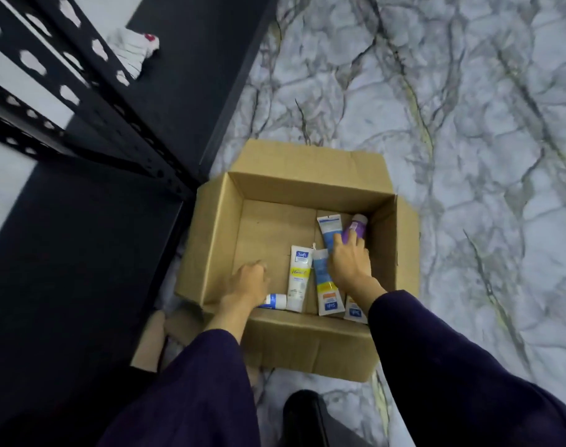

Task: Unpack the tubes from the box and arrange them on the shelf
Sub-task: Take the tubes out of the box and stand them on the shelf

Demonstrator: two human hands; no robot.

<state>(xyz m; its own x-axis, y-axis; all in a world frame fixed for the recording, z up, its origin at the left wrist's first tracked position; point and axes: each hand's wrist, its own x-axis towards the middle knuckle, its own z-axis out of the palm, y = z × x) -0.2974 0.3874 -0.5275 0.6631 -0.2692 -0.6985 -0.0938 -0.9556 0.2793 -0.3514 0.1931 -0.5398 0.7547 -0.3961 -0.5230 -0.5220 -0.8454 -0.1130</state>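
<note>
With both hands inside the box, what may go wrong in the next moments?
The right hand reaches over several tubes near the purple tube; it may grab two and drop one. The left hand is curled near the small blue-white tube, which could slip aside. The box sits close to the shelf, so a lifted arm may bump the frame.

Pale marble-patterned floor (pixel 469 124) with dark and yellowish veins, filling the frame from twelve round to five o'clock. Black slotted-steel rack (pixel 91 101) at nine to eleven o'clock, a crumpled white cloth (pixel 136 53) lying beyond its uprights. Dim, bluish light.
</note>
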